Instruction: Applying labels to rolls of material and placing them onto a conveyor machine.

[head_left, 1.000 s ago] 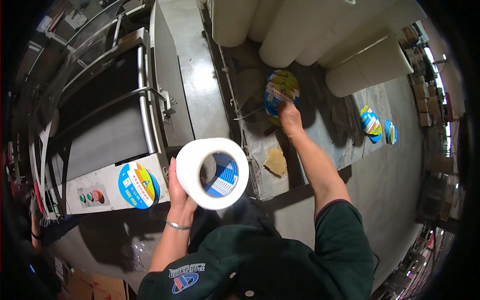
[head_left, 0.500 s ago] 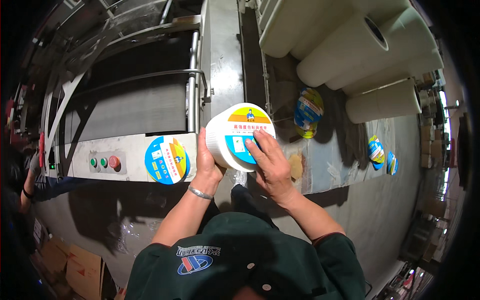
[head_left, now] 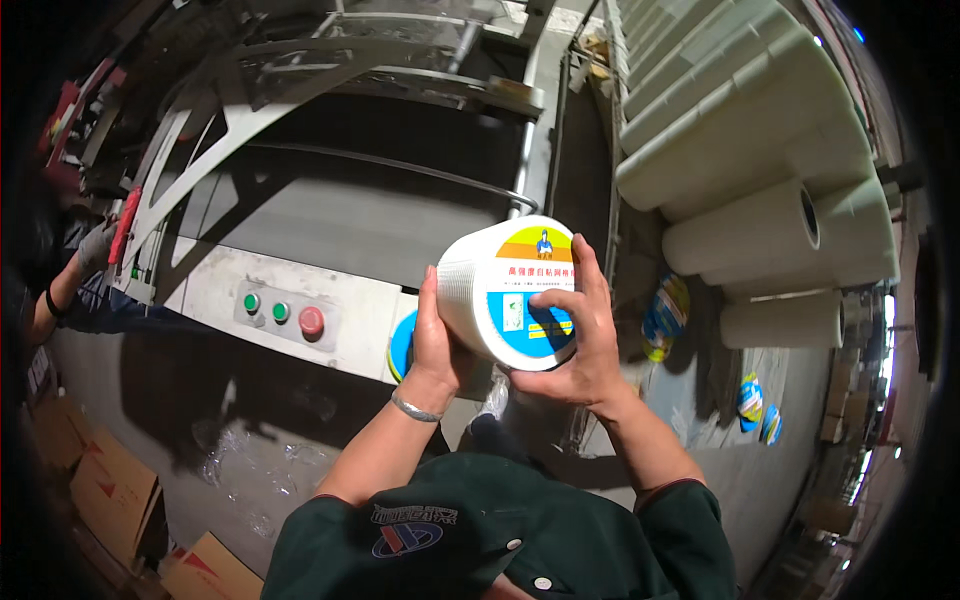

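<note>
Held up in front of me is a thick white roll of mesh tape [head_left: 462, 290], its end facing me. A round yellow, white and blue label [head_left: 512, 272] covers that end. My left hand [head_left: 436, 345] is pressed along the roll's left side, fingers together and pointing up. My right hand [head_left: 597, 345] grips the right side, with the thumb low on the rim and fingers bent over the label's right part. A stack of similar round labels [head_left: 401, 345] lies on the machine ledge, mostly hidden behind my left hand.
A machine panel [head_left: 225, 300] carries two green buttons and a red one [head_left: 312, 321]. Large white rolls [head_left: 745, 235] stand at right, near more labels [head_left: 665, 318]. At far left another person's gloved hand [head_left: 97, 243] is by a red handle [head_left: 125, 228]. Cardboard boxes [head_left: 115, 490] sit lower left.
The view has turned, so the machine sits further right in it. The roll now overlaps the label stack's place. My right fingers have gone from lying across the label to curling round its right edge.
</note>
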{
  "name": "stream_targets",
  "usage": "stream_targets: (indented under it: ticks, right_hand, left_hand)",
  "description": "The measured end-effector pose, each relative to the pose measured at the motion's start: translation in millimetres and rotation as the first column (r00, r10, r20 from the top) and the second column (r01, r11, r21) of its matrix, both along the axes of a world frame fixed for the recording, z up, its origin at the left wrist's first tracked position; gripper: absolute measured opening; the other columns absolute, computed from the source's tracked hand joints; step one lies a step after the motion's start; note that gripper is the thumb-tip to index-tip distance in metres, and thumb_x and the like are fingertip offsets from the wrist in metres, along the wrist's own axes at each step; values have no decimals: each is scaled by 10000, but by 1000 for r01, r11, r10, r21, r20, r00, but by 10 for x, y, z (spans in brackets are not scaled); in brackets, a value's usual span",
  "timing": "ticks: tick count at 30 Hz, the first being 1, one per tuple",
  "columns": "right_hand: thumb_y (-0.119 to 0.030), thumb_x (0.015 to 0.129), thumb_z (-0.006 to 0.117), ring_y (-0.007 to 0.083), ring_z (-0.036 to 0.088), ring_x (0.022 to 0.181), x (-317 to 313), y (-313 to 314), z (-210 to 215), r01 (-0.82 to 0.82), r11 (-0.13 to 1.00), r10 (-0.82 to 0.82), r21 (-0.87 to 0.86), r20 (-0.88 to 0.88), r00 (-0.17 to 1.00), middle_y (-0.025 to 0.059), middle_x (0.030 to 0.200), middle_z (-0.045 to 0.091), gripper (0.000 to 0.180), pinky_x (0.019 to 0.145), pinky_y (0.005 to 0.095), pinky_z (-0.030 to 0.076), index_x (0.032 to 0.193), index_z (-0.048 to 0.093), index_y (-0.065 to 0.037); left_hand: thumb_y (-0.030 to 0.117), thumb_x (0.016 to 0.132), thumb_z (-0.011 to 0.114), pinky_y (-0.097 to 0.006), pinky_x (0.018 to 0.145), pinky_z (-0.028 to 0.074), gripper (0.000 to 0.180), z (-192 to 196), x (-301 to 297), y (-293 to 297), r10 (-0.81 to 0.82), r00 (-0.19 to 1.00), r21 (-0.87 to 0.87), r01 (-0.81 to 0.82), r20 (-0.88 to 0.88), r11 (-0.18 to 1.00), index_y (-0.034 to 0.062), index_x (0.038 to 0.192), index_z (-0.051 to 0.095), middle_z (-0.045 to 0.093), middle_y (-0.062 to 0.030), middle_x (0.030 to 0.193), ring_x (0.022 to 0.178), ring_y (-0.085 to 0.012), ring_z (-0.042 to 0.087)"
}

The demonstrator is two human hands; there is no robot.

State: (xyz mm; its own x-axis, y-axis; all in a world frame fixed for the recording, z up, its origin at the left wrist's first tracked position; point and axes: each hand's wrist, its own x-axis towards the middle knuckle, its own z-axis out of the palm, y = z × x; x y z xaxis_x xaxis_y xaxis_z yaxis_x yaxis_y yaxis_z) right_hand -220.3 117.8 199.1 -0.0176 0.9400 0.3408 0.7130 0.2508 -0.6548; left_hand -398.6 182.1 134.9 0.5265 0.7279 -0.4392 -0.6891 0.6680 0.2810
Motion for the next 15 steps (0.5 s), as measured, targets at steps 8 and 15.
stream_targets:
  ticks: [8, 15]
  right_hand:
    - [-365, 550, 870, 472, 554, 1241, -120, 1998, -290, 260, 939, -275, 224, 36, 961, 285, 1399, 534, 664, 1063, 514, 463, 1142, 685, -127]
    - [-494, 634, 849, 408, 631, 1146, -314, 3187, -708, 406, 906, -423, 121, 195, 885, 209, 1225, 680, 731, 1054, 489, 467, 1210, 701, -69]
  left_hand:
    - [547, 1092, 326, -373, 1033, 422, 645, 93, -1181, 458, 329, 891, 347, -215, -313, 913, 36, 1462, 455, 658, -176, 1237, 1123, -239, 598]
    - [474, 1080, 360, -383, 984, 443, 586, -73, -1888, 440, 425, 838, 354, -304, -343, 885, 6, 1410, 484, 679, -147, 1086, 1011, -226, 607]
